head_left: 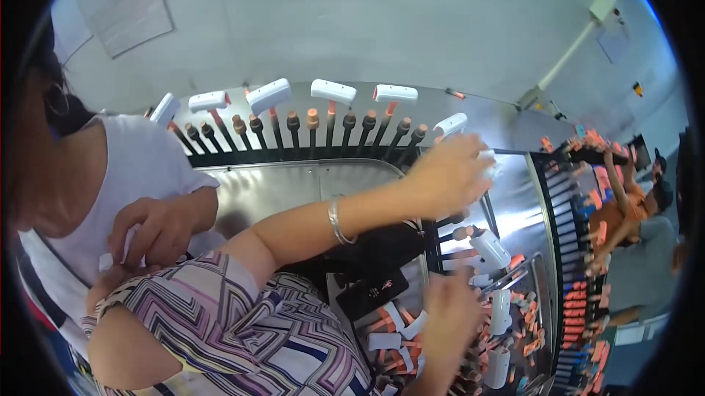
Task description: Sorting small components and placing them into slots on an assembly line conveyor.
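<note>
My left hand [448,176], on an arm with a silver bracelet [335,221], reaches over the corner of the post rack. Its fingers curl round a white plastic housing [498,167], mostly hidden by the hand. Another white housing [450,126] shows just behind the knuckles. Lower down, my right hand [449,311] is smeared by motion, so its fingers are unclear. It is beside a white housing [500,312] and above a jumble of orange and white parts [525,322]. A second upright white housing [490,249] stands between my two hands.
Several white housings [334,92] and orange-tipped black posts [313,128] line the far rack. A co-worker in a white shirt [158,168] sits close at left, a hand [158,231] pinching something white. A black flat case [372,293] lies near my lap. Other people [639,242] stand at right.
</note>
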A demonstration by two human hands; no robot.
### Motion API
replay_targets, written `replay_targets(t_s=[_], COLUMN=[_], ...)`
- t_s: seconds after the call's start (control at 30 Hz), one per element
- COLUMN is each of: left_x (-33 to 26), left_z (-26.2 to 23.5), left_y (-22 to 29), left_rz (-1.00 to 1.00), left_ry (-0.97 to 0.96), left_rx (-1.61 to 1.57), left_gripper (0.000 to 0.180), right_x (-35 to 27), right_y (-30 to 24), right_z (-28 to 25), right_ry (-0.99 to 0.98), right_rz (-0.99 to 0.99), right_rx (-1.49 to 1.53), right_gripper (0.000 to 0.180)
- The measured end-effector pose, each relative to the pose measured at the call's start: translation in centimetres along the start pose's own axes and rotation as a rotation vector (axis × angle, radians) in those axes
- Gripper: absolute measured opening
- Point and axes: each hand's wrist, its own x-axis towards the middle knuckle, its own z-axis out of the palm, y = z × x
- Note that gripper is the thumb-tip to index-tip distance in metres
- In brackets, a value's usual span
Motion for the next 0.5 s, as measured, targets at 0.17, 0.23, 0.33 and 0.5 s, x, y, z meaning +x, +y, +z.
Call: replay_targets(t_s=[0.17, 0.23, 0.33, 0.5], left_x=[-1.0, -1.9, -0.9, 3.3], left_z=[-3.1, -2.8, -4.7, -0.8], left_y=[-3.7, -4.7, -3.9, 2.0], left_rz=[-0.053, -0.072, -0.024, 0.431], left_ry=[0.105, 0.058, 0.050, -0.034], left_rx=[0.088, 0.106, 0.055, -0.208], left_gripper=[0.031, 0.031, 0.032, 0.041], right_x=[5.0, 4.0, 2.3, -4.1], right_y=[3.6, 4.3, -0.1, -1.5], right_z=[12.1, 12.7, 6.2, -4.4], right_ry=[-0.500, -0.400, -0.131, 0.781], right_rz=[-0.143, -0.100, -0.132, 0.274], right_rx=[-0.354, -0.240, -0.091, -0.041], right_gripper=[0.058, 0.059, 0.062, 0.041])
